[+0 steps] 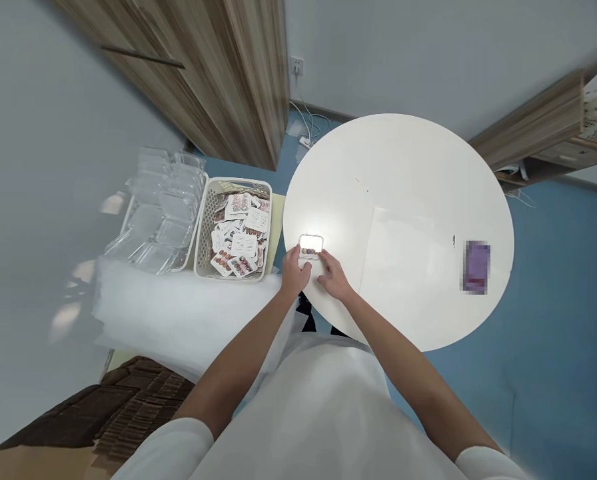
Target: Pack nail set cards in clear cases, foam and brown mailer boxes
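White table [403, 173], hands [293, 272] touching small case [311, 246], basket [202, 233] of cards [244, 245], print illegible

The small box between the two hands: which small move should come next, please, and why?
I would probably slide the small box a little inward on the white table. It lies near the rim, and the left hand and right hand already have fingers at its sides, so they could guide it.
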`<action>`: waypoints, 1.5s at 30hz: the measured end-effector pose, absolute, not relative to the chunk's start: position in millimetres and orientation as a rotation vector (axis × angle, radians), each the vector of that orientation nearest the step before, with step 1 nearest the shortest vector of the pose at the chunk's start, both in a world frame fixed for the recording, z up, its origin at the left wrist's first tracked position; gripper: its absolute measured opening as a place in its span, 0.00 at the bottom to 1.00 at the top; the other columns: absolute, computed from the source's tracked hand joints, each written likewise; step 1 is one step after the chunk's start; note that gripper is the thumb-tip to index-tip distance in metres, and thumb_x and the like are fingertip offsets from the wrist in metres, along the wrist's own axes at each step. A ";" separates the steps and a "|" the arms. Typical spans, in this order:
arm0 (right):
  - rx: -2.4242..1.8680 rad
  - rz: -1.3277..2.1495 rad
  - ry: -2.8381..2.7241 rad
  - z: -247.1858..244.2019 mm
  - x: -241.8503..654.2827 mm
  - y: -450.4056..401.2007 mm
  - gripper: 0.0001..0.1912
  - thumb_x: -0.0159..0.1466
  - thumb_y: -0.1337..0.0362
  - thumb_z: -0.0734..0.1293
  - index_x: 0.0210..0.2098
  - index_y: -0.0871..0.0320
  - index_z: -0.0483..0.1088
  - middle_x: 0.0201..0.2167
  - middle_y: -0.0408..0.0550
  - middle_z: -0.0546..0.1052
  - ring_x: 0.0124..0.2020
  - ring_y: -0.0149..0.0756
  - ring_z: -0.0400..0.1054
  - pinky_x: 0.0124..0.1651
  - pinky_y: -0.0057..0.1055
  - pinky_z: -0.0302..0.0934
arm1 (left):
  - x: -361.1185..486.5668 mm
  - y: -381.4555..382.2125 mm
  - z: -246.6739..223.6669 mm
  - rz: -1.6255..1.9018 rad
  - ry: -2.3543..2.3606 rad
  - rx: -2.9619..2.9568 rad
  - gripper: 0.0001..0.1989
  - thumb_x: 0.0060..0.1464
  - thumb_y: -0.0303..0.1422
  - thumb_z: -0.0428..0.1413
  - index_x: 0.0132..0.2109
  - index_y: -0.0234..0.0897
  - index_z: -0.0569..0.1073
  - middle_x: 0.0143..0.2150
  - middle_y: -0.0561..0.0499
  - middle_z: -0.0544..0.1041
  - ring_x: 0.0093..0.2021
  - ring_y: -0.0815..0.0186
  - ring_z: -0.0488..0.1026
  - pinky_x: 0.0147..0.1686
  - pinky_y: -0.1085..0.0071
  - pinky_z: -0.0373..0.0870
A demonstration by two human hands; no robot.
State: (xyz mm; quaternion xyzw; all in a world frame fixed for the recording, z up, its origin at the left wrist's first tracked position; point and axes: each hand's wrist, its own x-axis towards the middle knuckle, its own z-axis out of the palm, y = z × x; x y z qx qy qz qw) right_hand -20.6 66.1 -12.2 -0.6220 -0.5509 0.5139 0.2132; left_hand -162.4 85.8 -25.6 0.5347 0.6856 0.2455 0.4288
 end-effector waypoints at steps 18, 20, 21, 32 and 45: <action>-1.802 1.173 -1.250 10.0 74.4 -6.5 0.32 0.51 0.72 0.58 0.55 0.49 0.55 0.60 0.44 0.53 0.58 0.38 0.51 0.54 0.40 0.54 | -77.9 48.9 -9.3 0.707 1.287 1.408 0.23 0.47 0.25 0.49 0.53 0.39 0.66 0.49 0.47 0.66 0.49 0.64 0.66 0.49 0.66 0.65; -1.839 1.065 -1.286 10.8 101.4 -26.6 0.29 0.52 0.72 0.58 0.53 0.50 0.59 0.57 0.46 0.59 0.55 0.38 0.56 0.52 0.39 0.56 | -58.5 37.4 -9.5 0.658 1.200 1.455 0.22 0.47 0.25 0.48 0.52 0.39 0.66 0.49 0.48 0.67 0.47 0.65 0.68 0.47 0.67 0.66; -1.857 1.017 -1.307 10.7 114.1 -36.6 0.27 0.52 0.72 0.58 0.52 0.51 0.60 0.54 0.47 0.62 0.52 0.37 0.58 0.51 0.39 0.58 | -49.8 31.0 -10.0 0.628 1.162 1.480 0.22 0.47 0.24 0.48 0.51 0.39 0.67 0.48 0.48 0.67 0.45 0.66 0.68 0.46 0.68 0.67; -1.875 0.923 -1.564 -12.6 172.5 -95.4 0.17 0.56 0.70 0.58 0.45 0.53 0.65 0.44 0.49 0.66 0.45 0.37 0.64 0.45 0.39 0.63 | -1.5 -38.0 -16.7 0.456 1.245 1.752 0.21 0.47 0.23 0.47 0.50 0.38 0.67 0.45 0.48 0.70 0.41 0.67 0.69 0.42 0.68 0.70; -1.766 0.750 -2.109 -24.5 175.9 -91.7 0.26 0.52 0.63 0.67 0.50 0.58 0.58 0.52 0.59 0.60 0.52 0.51 0.55 0.49 0.46 0.56 | -8.1 -53.5 -11.1 0.255 1.205 2.197 0.30 0.47 0.35 0.53 0.58 0.37 0.56 0.58 0.42 0.58 0.57 0.55 0.55 0.53 0.57 0.57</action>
